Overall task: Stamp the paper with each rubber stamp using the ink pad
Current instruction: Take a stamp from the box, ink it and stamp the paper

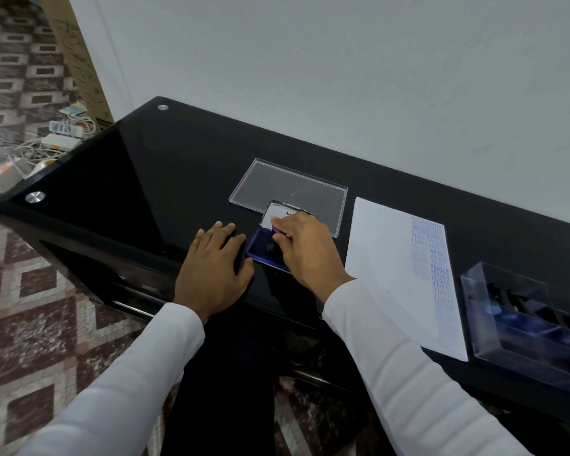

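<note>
The blue ink pad (pixel 259 246) lies open on the black glass table (pixel 129 179), its lid (pixel 278 213) raised at the back. My right hand (pixel 305 250) holds a rubber stamp (pixel 278 231) down on the pad; only a purple edge of the stamp shows under the fingers. Just left of the pad, my left hand (pixel 216 268) lies flat on the table, fingers spread, its thumb at the pad's edge. To the right is the white paper (pixel 385 268), with a column of blue prints such as "FRAGILE" and "AIR MAIL" along its right side.
A clear plastic lid (pixel 277 182) lies flat behind the ink pad. A clear box (pixel 527 324) with several dark stamps stands at the right, next to the paper. A white wall runs behind the table. Cables and chargers (pixel 46 146) lie on the tiled floor at the left.
</note>
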`<state>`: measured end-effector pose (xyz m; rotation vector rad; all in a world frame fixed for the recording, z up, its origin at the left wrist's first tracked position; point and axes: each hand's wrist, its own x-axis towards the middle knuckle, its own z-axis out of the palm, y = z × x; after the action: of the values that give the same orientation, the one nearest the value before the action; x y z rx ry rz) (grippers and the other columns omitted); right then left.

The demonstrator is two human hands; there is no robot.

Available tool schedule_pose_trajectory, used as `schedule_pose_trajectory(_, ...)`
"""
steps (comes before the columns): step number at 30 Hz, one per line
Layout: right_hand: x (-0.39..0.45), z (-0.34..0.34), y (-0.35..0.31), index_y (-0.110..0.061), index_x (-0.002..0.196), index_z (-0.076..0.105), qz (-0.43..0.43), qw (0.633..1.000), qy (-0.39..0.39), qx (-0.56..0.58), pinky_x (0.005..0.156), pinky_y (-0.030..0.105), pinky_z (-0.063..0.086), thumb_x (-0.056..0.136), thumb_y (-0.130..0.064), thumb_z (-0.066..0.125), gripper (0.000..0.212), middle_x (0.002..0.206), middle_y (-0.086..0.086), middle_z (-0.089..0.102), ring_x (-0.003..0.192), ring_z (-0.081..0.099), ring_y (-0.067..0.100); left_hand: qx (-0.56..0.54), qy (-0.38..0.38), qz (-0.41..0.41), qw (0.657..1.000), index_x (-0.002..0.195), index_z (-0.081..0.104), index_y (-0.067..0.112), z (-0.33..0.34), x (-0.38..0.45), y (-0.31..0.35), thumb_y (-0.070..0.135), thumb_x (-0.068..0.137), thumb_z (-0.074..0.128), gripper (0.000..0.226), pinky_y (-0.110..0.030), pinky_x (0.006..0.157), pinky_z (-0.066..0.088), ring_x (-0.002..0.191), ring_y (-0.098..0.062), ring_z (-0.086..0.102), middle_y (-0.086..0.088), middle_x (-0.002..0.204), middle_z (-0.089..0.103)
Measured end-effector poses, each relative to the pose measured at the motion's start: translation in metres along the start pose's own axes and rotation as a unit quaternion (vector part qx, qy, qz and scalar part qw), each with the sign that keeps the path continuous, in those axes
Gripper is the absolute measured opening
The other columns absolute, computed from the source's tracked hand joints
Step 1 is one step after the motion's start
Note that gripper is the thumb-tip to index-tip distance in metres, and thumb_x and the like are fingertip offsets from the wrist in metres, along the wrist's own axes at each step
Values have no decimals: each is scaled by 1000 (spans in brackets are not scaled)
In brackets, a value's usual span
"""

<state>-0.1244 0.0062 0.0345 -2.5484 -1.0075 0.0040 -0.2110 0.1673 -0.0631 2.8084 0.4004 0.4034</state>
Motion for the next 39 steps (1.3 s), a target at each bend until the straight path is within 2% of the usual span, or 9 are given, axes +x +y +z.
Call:
schedule_pose_trajectory(6,-2,0,0,-16,125,68,21,999,13,29,103,32,46,96,-23,62,31,124,6,66,114,59,20,2,-6,-1,1000,144,53,21,-1,1,1,48,96,55,55,-48,125,17,150,-26,29,-7,157,43)
schedule_pose_trajectory(13,-7,2,0,-13,107,72,23,997,42,61,89,30,53,86,-19,69,22,104,3,68,96,59,15,-1,-4,1,1000,143,54,21,-1,1,0,49,95,51,56,-49,125,18,150,-26,30,-7,156,43)
schedule_pose_trajectory(17,-6,0,-1,-13,115,72,22,997,39,55,94,32,51,91,-19,65,26,111,5,68,102,60,18,-5,4,2,1000,142,55,20,0,0,0,48,95,53,55,-48,125,19,149,-26,31,-7,155,45)
schedule_pose_trajectory(24,-1,-4,-3,-14,126,65,18,1000,-13,2,97,28,44,102,-24,52,29,125,9,64,114,59,22,-12,5,1,1000,141,55,20,1,0,-1,49,94,50,56,-50,124,20,149,-26,31,-7,155,45)
schedule_pose_trajectory(28,1,-3,-3,-12,125,65,19,1000,-13,8,98,29,44,102,-22,52,29,124,10,64,112,60,22,-12,7,1,1000,141,55,20,0,0,-1,49,94,51,56,-50,124,20,149,-27,31,-8,155,45)
schedule_pose_trajectory(31,-1,-1,-1,-12,120,68,16,1000,5,18,97,30,46,99,-21,56,26,119,9,66,109,61,23,-11,10,1,1000,141,56,20,1,0,-1,50,93,49,56,-50,124,21,149,-27,33,-8,154,46)
schedule_pose_trajectory(34,-4,2,1,-13,115,73,20,997,45,54,95,38,53,92,-20,66,25,112,7,69,103,63,21,-10,6,1,1000,141,55,20,1,0,0,48,94,52,55,-50,124,21,149,-27,32,-7,154,46)
schedule_pose_trajectory(39,-4,3,2,-13,112,73,29,996,43,71,93,36,54,86,-19,70,27,110,4,69,100,62,17,-7,0,-3,1000,144,53,21,0,1,0,47,95,55,55,-48,125,17,151,-26,29,-7,157,42)
